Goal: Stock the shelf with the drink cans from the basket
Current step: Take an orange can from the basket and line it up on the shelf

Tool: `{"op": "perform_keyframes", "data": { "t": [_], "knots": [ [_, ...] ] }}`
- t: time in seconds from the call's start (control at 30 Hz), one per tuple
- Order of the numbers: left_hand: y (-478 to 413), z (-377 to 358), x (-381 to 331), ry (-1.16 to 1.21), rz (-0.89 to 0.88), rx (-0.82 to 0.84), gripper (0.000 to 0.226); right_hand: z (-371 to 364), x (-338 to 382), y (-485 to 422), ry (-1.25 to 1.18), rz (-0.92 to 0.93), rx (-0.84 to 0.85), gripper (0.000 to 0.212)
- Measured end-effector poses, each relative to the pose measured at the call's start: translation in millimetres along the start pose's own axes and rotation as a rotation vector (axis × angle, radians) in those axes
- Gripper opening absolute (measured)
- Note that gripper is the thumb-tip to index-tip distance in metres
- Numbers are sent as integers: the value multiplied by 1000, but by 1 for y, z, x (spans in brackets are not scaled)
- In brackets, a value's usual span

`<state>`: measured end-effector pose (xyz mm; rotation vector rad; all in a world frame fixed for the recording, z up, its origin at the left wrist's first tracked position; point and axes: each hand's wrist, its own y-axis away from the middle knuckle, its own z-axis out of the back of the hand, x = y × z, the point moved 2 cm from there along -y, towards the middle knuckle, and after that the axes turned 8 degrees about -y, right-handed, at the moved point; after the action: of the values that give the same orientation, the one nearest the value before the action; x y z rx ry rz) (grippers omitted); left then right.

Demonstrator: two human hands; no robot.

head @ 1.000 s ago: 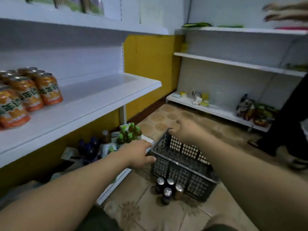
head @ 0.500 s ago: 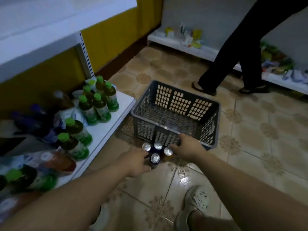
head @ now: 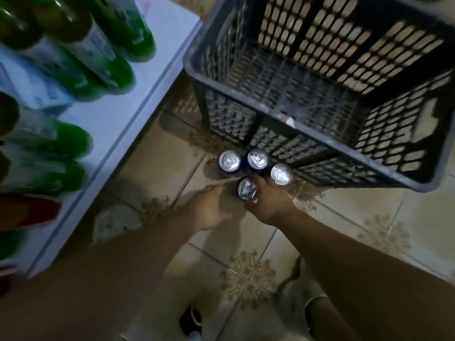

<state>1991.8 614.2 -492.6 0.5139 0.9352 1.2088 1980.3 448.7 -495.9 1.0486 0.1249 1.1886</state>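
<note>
tiled floor [head: 344,217]: carries the basket and the cans.
grey plastic basket [head: 320,134]: stands beside the shelf's corner.
white low shelf [head: 138,94]: on the left, holding green bottles [head: 105,62].
left grip [head: 209,207]: fingers spread, one stretched out, just beside the nearest can; contact unclear.
right grip [head: 268,200]: fingers curled round the nearest can [head: 247,189].
four drink cans [head: 258,158]: upright on the floor, clustered against the basket's near wall, outside it.
</note>
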Motion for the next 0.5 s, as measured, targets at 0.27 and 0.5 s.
{"op": "perform_keyframes", "data": {
  "t": [0.27,0.5],
  "knots": [
    [-13,-23,28,45,3,67,82,-29,-3,-18,-145,32,-154,79],
    [76,40,15,207,-108,-101,85,19,56,85,-450,146,-285,76]
  ]
}}
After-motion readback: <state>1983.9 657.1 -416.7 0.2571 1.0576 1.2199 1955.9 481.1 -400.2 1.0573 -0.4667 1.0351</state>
